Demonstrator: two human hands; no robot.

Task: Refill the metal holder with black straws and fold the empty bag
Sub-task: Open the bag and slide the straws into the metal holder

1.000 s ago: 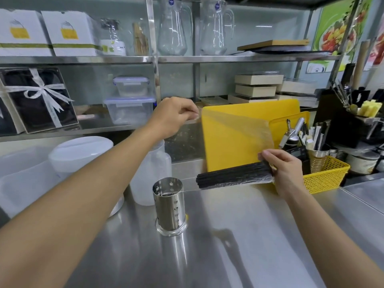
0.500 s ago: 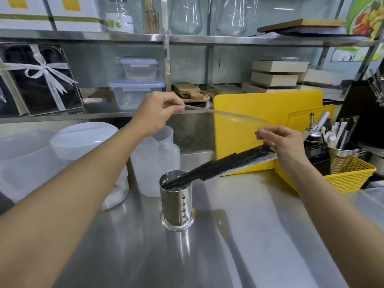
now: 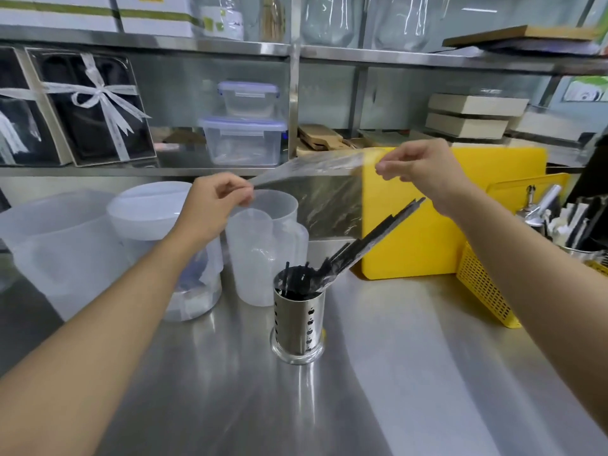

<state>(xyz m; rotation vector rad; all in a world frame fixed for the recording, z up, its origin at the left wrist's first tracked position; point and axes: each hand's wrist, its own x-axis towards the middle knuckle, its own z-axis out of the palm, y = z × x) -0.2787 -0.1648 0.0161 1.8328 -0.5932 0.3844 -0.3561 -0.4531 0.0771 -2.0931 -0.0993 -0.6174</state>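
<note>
A perforated metal holder stands upright on the steel counter, centre of view. Black straws lean out of it, slanting up to the right, their lower ends inside the holder. A clear plastic bag hangs above them, stretched between my two hands, its lower part still draped around the straws. My left hand pinches the bag's left corner. My right hand pinches the right corner, higher up, in front of the yellow board.
Translucent plastic jugs and tubs stand left of and behind the holder. A yellow cutting board leans at the back right, beside a yellow basket of utensils. Shelves with boxes run along the wall.
The straws have slid from the bag into the holder. My right hand let go of the straw bundle, rose and took the bag's upper edge; my left hand came lower.
</note>
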